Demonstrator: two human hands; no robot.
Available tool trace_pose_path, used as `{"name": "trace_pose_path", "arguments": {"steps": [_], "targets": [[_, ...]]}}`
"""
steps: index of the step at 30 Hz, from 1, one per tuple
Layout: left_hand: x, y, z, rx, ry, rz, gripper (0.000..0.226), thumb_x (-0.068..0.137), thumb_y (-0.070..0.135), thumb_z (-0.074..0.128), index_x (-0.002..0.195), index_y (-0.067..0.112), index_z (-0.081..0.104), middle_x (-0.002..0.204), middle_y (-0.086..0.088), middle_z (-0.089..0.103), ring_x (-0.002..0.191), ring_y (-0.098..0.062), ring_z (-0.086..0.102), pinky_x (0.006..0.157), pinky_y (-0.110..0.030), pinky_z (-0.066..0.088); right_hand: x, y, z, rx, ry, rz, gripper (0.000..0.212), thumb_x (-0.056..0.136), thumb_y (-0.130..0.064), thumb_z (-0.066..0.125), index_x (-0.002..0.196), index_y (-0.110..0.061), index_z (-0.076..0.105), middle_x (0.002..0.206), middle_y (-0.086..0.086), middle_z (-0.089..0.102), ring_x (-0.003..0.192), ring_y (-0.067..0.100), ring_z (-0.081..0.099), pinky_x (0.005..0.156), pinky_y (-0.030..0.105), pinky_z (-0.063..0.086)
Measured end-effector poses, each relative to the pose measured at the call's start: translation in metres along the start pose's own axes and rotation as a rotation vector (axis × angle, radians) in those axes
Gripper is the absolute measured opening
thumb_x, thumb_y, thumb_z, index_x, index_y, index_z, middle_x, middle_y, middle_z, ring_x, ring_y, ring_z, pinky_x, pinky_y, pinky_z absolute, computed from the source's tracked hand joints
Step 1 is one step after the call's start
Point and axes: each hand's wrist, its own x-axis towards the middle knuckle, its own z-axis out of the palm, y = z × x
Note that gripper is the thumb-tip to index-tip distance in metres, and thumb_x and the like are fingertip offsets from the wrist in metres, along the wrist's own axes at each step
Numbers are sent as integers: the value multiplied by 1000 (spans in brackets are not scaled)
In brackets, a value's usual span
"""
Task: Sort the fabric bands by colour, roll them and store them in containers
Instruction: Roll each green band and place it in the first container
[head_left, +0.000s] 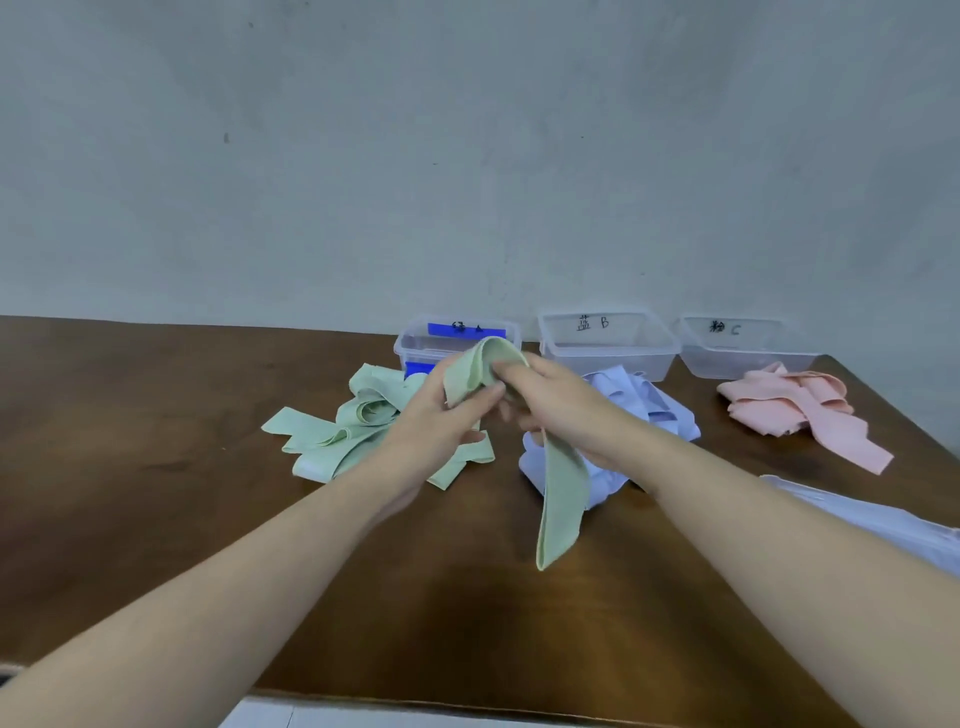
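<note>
Both hands raised above the brown table (156, 467), meeting over its far middle. Left hand (441, 410) pinches the upper end of a green band (558, 499), thumb pressed on the fabric's folded top. Right hand (561, 405) curls round the same band from the other side; the long free end hangs below it, tip close to the tabletop. Green pile (337, 431) lies behind the left hand, blue pile (649, 405) under the right wrist, pink pile (800, 410) well to the right. Three clear containers against the wall: blue-taped container (415, 340) behind the hands, container B (608, 343), container C (737, 345).
</note>
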Motion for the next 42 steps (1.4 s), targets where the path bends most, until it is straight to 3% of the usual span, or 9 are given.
{"name": "trace_pose_path", "arguments": {"steps": [5, 10, 14, 19, 23, 25, 28, 38, 42], "targets": [[-11, 7, 3, 38, 217, -6, 19, 99, 31, 57, 97, 16, 69, 83, 2, 68, 78, -6, 62, 72, -29, 47, -10, 22, 12, 172, -201, 133, 26, 99, -38, 46, 113, -16, 47, 82, 6, 73, 62, 17, 58, 70, 35, 43], [-17, 4, 3, 40, 305, -46, 18, 101, 26, 55, 87, 14, 55, 55, 2, 47, 48, -10, 40, 48, -20, 33, -14, 54, 24, 60, -258, 194, 20, 96, -27, 57, 116, -28, 59, 112, -3, 72, 111, 18, 66, 98, 35, 50], [-11, -5, -2, 46, 383, -104, 5, 98, 20, 59, 98, 18, 63, 55, 13, 51, 50, -8, 35, 46, -21, 28, -19, 74, 28, 17, -285, 271, 22, 95, -23, 54, 113, -28, 65, 110, -1, 73, 101, 19, 71, 100, 43, 53], [6, -16, -3, 73, 393, -188, 14, 98, 30, 59, 107, 20, 63, 74, 3, 48, 55, -10, 38, 51, -24, 33, -30, 81, 37, 212, -465, 318, 18, 104, -20, 47, 120, -26, 45, 109, 11, 74, 95, 30, 72, 91, 44, 57], [21, -36, -1, 90, 339, -258, 14, 99, 24, 49, 103, 14, 57, 78, -1, 47, 61, -14, 39, 53, -27, 34, -31, 88, 46, 175, -483, 360, 18, 103, -21, 39, 118, -27, 44, 114, 15, 71, 100, 35, 71, 95, 51, 55], [28, -47, 0, 114, 303, -326, 13, 96, 20, 48, 100, 13, 58, 78, -2, 51, 61, -15, 41, 51, -27, 35, -30, 91, 48, 152, -485, 394, 18, 102, -22, 39, 117, -24, 49, 113, 14, 70, 97, 30, 72, 89, 44, 58], [37, -64, 1, 178, 230, -409, 16, 96, 21, 53, 102, 9, 61, 79, -7, 57, 59, -18, 46, 49, -27, 37, -28, 92, 47, -70, -465, 374, 18, 100, -28, 47, 110, -21, 61, 100, 0, 71, 85, 15, 72, 76, 29, 59], [51, -90, 6, 282, 155, -447, 30, 98, 16, 57, 128, 17, 55, 94, -4, 64, 68, -14, 59, 53, -23, 47, -29, 96, 54, -315, -421, 486, 39, 99, -38, 51, 130, -14, 51, 102, 11, 72, 61, 21, 73, 55, 30, 60], [46, -93, 8, 257, 171, -477, 52, 96, 8, 58, 144, 19, 41, 100, -3, 61, 75, -15, 63, 59, -22, 51, -35, 97, 57, -685, -359, 395, 38, 97, -51, 48, 101, -14, 58, 69, 5, 69, 40, 11, 59, 47, 23, 51]]}}
